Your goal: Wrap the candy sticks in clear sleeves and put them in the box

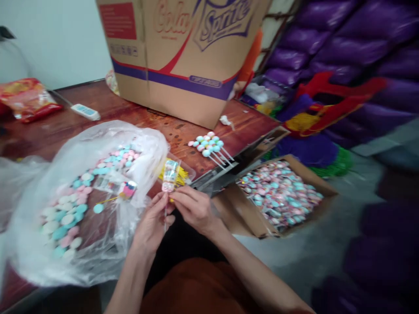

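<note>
Between my two hands a wrapped lollipop (170, 175) stands upright, its pastel candy in a clear printed wrapper and its white stick pointing down. My left hand (153, 220) is closed round the stick just under the candy. The fingers of my right hand (193, 207) pinch at the wrapper's neck, where a bit of yellow tie shows. Behind the candy lies a bundle of yellow twist ties (182, 175) in a clear tray. To the left, an open clear plastic bag (144, 135) holds pastel candies (67, 218), several small wrappers and one yellow tie.
Bare lollipops (209, 146) with white sticks lie at the table's right edge. Below, a cardboard box (225, 209) is full of wrapped lollipops (281, 192). A large soda carton (176, 83) stands at the back. A power strip (85, 111) and red snack bag (29, 98) lie left; purple sacks (314, 41) are stacked right.
</note>
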Available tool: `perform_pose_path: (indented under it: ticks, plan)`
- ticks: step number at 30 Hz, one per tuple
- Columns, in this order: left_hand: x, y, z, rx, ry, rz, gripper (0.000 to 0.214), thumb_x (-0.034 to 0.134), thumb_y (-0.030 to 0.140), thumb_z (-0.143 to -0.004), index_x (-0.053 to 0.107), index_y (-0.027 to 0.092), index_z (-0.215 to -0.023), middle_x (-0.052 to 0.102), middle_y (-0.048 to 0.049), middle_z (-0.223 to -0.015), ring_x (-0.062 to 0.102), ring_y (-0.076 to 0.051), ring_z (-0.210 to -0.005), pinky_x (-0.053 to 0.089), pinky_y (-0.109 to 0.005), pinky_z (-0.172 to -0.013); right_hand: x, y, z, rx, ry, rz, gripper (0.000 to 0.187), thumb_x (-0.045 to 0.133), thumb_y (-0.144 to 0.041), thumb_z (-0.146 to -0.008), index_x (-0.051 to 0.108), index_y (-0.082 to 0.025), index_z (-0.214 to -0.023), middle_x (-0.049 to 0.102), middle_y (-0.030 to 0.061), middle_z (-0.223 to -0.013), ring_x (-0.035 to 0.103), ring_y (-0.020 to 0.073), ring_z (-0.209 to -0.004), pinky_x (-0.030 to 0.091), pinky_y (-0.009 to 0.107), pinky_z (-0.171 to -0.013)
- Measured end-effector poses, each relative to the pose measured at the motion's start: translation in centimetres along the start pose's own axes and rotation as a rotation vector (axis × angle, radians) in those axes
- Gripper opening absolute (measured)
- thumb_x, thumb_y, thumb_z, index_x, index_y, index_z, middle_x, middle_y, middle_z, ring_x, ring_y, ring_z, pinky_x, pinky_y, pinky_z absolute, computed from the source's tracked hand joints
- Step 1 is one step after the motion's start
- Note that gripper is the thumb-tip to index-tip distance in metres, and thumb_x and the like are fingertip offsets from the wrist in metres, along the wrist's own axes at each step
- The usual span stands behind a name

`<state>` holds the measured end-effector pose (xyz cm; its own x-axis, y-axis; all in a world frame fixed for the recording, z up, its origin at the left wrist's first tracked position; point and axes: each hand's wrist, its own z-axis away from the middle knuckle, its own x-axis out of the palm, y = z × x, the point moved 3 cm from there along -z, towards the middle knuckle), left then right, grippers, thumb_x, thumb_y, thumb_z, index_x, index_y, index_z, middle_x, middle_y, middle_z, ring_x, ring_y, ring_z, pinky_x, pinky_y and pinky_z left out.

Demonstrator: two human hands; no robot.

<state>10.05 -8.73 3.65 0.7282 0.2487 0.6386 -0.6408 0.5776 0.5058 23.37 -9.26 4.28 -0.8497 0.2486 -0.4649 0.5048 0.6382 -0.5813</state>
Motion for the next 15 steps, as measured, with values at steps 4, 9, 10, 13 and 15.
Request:
perform_pose_path:
  ticks: [4,9,10,13,15]
  plan:
    - [0.6,-0.6,0.2,-0.016,0.007,-0.021,0.039,0.094,0.016,-0.054,0.068,0.014,-0.083,0.057,0.0052,-0.067,0.05,-0.005,-0.051,0.037,-0.012,-0.038,0.0,-0.1,0.0,-0.088,0.042,0.118,0.021,0.046,-0.017,-0.099,0.068,-0.019,-0.098,0.074,0.0099,-0.096,0.071,0.0181,-0.089,0.058,0.03,-0.083]
    - [2.3,-1.7,-0.8,0.003,0.043,-0.096,0.023,0.076,0.009,-0.073,0.071,0.019,-0.093,0.071,-0.0003,-0.086,0.065,-0.01,-0.066,0.052,-0.015,-0.052,-0.4,0.5,0.4,0.119,0.149,0.152,0.019,0.038,-0.02,-0.094,0.057,-0.021,-0.093,0.068,0.0069,-0.083,0.066,0.0171,-0.078,0.056,0.028,-0.073]
    - [2.8,-2.0,-1.0,-0.01,0.044,-0.112,0.019,0.071,0.009,-0.078,0.072,0.018,-0.094,0.072,-0.0021,-0.088,0.067,-0.012,-0.072,0.054,-0.017,-0.057,-0.8,0.5,0.6,0.179,0.182,0.12,0.017,0.038,-0.021,-0.093,0.055,-0.022,-0.09,0.066,0.0059,-0.082,0.065,0.0165,-0.077,0.056,0.027,-0.072]
    - [4.2,-2.9,-1.8,-0.059,-0.02,-0.177,0.011,0.064,0.02,-0.086,0.074,0.017,-0.091,0.073,-0.0062,-0.088,0.068,-0.018,-0.081,0.058,-0.025,-0.069,-2.4,0.6,1.6,0.331,0.257,-0.045,0.013,0.043,-0.025,-0.091,0.053,-0.022,-0.083,0.06,0.0026,-0.076,0.059,0.0144,-0.069,0.051,0.025,-0.066]
    - [4.7,-3.5,-2.3,-0.015,-0.117,-0.248,0.023,0.065,0.039,-0.087,0.075,0.019,-0.086,0.073,-0.0073,-0.087,0.067,-0.021,-0.082,0.058,-0.029,-0.07,-3.6,0.9,2.5,0.473,0.297,-0.232,0.013,0.049,-0.028,-0.089,0.053,-0.022,-0.078,0.056,-0.0004,-0.071,0.053,0.0126,-0.062,0.047,0.024,-0.06]
